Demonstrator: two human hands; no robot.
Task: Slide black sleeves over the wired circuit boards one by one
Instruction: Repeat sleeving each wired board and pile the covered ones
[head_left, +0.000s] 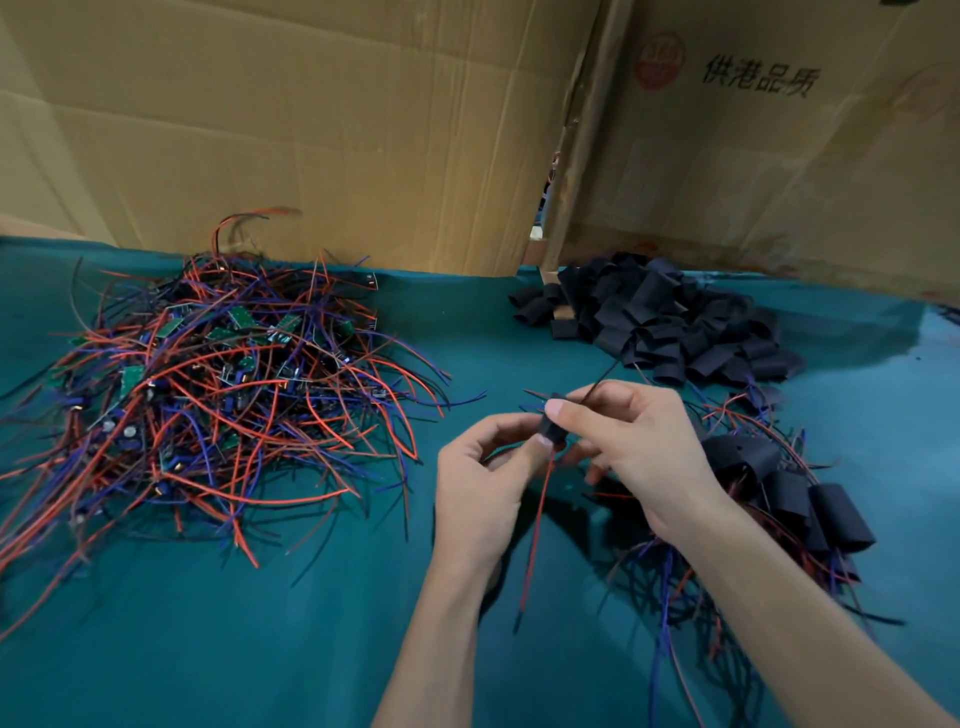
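Both hands meet over the green cloth at centre right. My left hand and my right hand pinch one black sleeve between their fingertips. A red wire hangs down from the sleeve, and a black wire sticks up past my right fingers. The board itself is hidden inside the sleeve and fingers. A big tangle of wired circuit boards, green boards with red, blue and black wires, lies at left. Loose black sleeves are heaped at back right.
Sleeved boards with trailing wires lie under and to the right of my right forearm. Cardboard box walls stand along the back edge of the green cloth.
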